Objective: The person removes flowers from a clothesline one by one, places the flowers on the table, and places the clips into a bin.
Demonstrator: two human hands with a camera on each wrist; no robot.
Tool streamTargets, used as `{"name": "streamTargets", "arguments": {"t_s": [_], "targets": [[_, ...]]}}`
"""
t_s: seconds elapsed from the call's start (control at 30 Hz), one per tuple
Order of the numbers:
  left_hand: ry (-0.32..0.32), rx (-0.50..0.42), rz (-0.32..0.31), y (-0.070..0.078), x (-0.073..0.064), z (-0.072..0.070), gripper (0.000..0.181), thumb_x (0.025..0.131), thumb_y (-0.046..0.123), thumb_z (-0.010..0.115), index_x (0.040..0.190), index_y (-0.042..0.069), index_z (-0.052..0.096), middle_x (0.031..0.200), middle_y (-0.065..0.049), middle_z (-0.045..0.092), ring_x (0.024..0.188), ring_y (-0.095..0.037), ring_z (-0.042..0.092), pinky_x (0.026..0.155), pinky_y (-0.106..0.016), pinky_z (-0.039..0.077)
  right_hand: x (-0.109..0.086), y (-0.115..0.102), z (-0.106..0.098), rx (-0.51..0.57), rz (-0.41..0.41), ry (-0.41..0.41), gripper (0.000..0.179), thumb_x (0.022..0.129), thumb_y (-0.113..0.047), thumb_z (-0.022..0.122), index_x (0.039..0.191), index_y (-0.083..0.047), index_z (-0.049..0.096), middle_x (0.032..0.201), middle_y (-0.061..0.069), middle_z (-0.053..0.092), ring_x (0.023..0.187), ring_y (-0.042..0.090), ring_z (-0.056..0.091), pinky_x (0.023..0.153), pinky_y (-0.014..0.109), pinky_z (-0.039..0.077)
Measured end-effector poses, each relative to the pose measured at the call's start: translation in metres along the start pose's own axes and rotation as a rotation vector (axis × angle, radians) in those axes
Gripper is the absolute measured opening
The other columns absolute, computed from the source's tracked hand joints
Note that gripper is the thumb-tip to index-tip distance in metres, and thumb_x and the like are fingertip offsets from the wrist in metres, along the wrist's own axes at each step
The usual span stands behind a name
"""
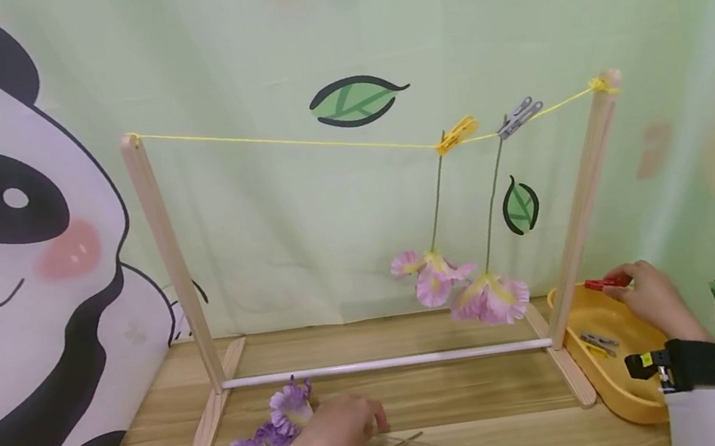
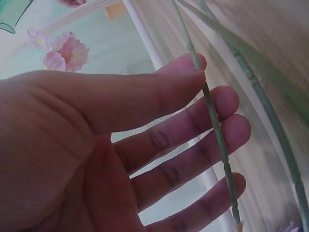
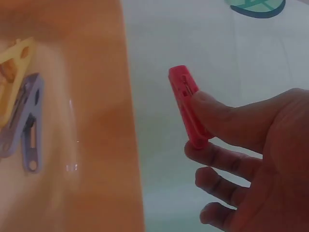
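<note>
Red clothespin (image 3: 187,110) pinched by right hand (image 1: 649,296) over yellow tray's (image 1: 615,377) rim; left hand (image 1: 335,432) pinching green stem (image 2: 215,130).

You're looking at two pink flowers (image 1: 458,285) hanging from a yellow string (image 1: 291,143) by a yellow peg (image 1: 456,135) and a grey peg (image 1: 519,117). A panda backdrop (image 1: 4,250) is standing behind the wooden rack (image 1: 175,279).

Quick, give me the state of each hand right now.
Left hand: pinches a green flower stem between thumb and fingers.
Right hand: pinches a red clothespin.
</note>
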State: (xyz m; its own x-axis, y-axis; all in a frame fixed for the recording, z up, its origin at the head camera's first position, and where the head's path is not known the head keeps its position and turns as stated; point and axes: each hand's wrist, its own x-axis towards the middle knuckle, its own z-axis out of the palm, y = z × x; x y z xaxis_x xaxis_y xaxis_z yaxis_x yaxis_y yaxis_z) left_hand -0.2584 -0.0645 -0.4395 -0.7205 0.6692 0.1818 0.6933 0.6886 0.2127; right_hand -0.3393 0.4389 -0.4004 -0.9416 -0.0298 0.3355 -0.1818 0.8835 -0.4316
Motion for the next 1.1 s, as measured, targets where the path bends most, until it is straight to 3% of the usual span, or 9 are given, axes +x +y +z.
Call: {"name": "streamTargets", "arguments": {"t_s": [0.2, 0.4, 0.6, 0.9, 1.0, 1.1], "targets": [[-0.008, -0.014, -0.016, 0.000, 0.001, -0.002, 0.030, 0.074, -0.004, 0.058, 0.090, 0.017, 0.073, 0.091, -0.002, 0.073, 0.079, -0.013, 0.063, 0.067, -0.028, 0.051, 0.002, 0.003, 0.004, -0.002, 0.047, -0.157, 0.028, 0.091, -0.011, 0.064, 0.102, 0.014, 0.059, 0.092, 0.028, 0.058, 0.080, 0.037, 0.052, 0.072, 0.053, 0.048], [-0.039, -0.058, -0.046, 0.001, 0.006, -0.003, 0.029, 0.077, -0.002, 0.061, 0.097, 0.018, 0.071, 0.095, -0.002, 0.071, 0.076, -0.008, 0.057, 0.066, -0.025, 0.046, 0.000, 0.007, 0.005, -0.010, 0.027, -0.250, 0.026, 0.090, -0.012, 0.065, 0.099, 0.013, 0.062, 0.087, 0.023, 0.063, 0.075, 0.031, 0.054, 0.068, 0.049, 0.050], [-0.046, -0.080, -0.064, -0.002, 0.001, -0.006, 0.025, 0.082, 0.001, 0.062, 0.099, 0.019, 0.070, 0.093, -0.001, 0.069, 0.075, -0.009, 0.055, 0.065, -0.025, 0.045, 0.001, 0.011, 0.020, -0.019, 0.024, -0.341, 0.020, 0.088, -0.010, 0.067, 0.096, 0.008, 0.065, 0.087, 0.018, 0.064, 0.073, 0.027, 0.053, 0.065, 0.042, 0.050], [-0.045, -0.097, -0.073, -0.003, -0.001, -0.002, 0.025, 0.086, 0.003, 0.058, 0.102, 0.019, 0.069, 0.092, 0.002, 0.065, 0.070, -0.006, 0.049, 0.063, -0.023, 0.042, -0.004, 0.009, 0.028, 0.051, 0.043, -0.483, 0.022, 0.085, -0.009, 0.068, 0.094, 0.010, 0.062, 0.079, 0.009, 0.059, 0.067, 0.021, 0.048, 0.057, 0.033, 0.042], [-0.032, -0.106, -0.068, -0.003, -0.001, -0.004, 0.024, 0.087, 0.003, 0.058, 0.101, 0.019, 0.069, 0.091, 0.001, 0.066, 0.070, -0.006, 0.049, 0.063, -0.023, 0.043, -0.004, 0.002, 0.022, 0.039, 0.037, -0.498, 0.025, 0.088, -0.012, 0.066, 0.097, 0.011, 0.061, 0.078, 0.008, 0.057, 0.065, 0.021, 0.047, 0.055, 0.033, 0.042], [-0.031, -0.120, -0.069, -0.003, 0.001, -0.006, 0.024, 0.088, 0.003, 0.057, 0.102, 0.018, 0.069, 0.093, 0.000, 0.067, 0.070, -0.005, 0.050, 0.063, -0.023, 0.043, -0.001, -0.007, 0.009, -0.027, 0.003, -0.451, 0.031, 0.093, -0.018, 0.062, 0.100, 0.011, 0.059, 0.083, 0.015, 0.061, 0.071, 0.026, 0.053, 0.061, 0.039, 0.049]]}}
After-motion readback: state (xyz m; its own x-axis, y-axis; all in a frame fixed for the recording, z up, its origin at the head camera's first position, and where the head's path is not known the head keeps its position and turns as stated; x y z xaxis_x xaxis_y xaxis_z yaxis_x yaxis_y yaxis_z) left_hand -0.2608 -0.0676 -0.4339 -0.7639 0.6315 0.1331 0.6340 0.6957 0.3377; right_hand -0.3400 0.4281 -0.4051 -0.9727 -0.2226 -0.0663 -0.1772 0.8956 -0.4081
